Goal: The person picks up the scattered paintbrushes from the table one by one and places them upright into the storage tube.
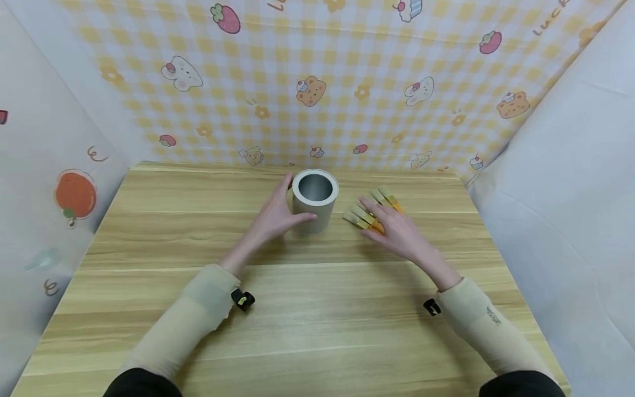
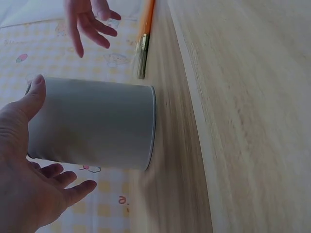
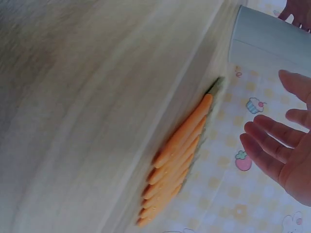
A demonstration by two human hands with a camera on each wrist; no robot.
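A grey-white cylindrical can (image 1: pixel 323 220) stands upright toward the back of the table, its open top showing a metallic inside. Around its left side spreads my left hand (image 1: pixel 278 216), thumb at the front and fingers at the far left side. In the left wrist view, the fingers are extended beside the can (image 2: pixel 97 124), not curled round it. Several paintbrushes (image 1: pixel 358 219) with orange handles, brass ferrules and pale bristles lie in a row right of the can. My right hand (image 1: pixel 397 234) hovers over them, fingers spread, with a gap above the brushes (image 3: pixel 177 155) in the right wrist view.
The wood-grain table (image 1: pixel 307 320) reaches back to a yellow checked cloth (image 1: pixel 278 66) with cartoon prints. White sheets hang at the left (image 1: pixel 30 231) and right (image 1: pixel 555 182). Both forearms wear pale sleeves with small black cameras at the wrists.
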